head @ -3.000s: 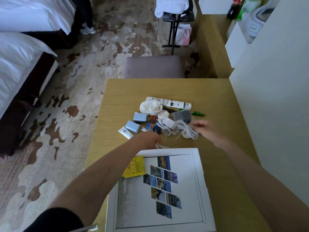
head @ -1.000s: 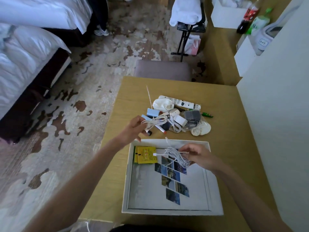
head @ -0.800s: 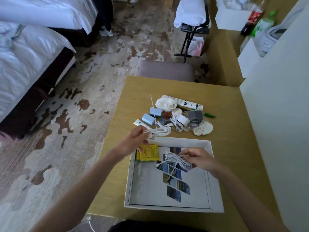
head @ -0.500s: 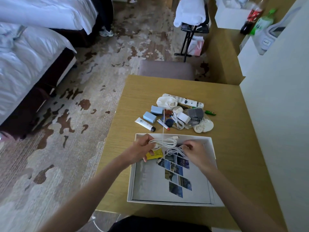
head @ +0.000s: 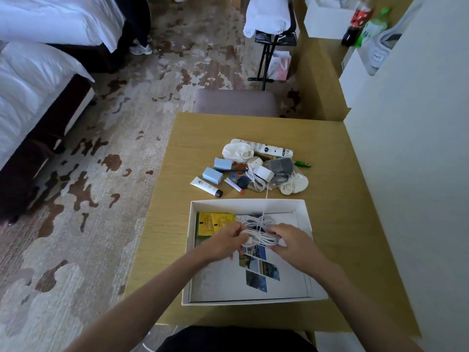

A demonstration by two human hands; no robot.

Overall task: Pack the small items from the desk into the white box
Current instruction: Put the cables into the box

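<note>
The white box (head: 243, 205) sits open at the near side of the wooden desk (head: 198, 133). Inside it lie yellow packets (head: 214, 221) and a sheet with blue photo tiles (head: 256, 273). Over the box's far half, my left hand (head: 225, 240) and my right hand (head: 294, 241) both grip a coiled white cable (head: 258, 237); one strand runs up toward the pile. Beyond the box lies a heap of small items: a white tube (head: 205, 186), two blue blocks (head: 212, 174), a white charger (head: 264, 173), a grey pouch (head: 280, 165) and white socks (head: 294, 186).
A padded stool (head: 236, 102) stands at the desk's far edge. A white wall (head: 411, 174) borders the desk on the right. Beds (head: 38, 80) stand to the left across patterned carpet. A black stand with white towels (head: 269, 19) is at the back.
Both hands lifted white cables from the pile and carried them back over the box. They have come together and now hold one bundle low inside it.
</note>
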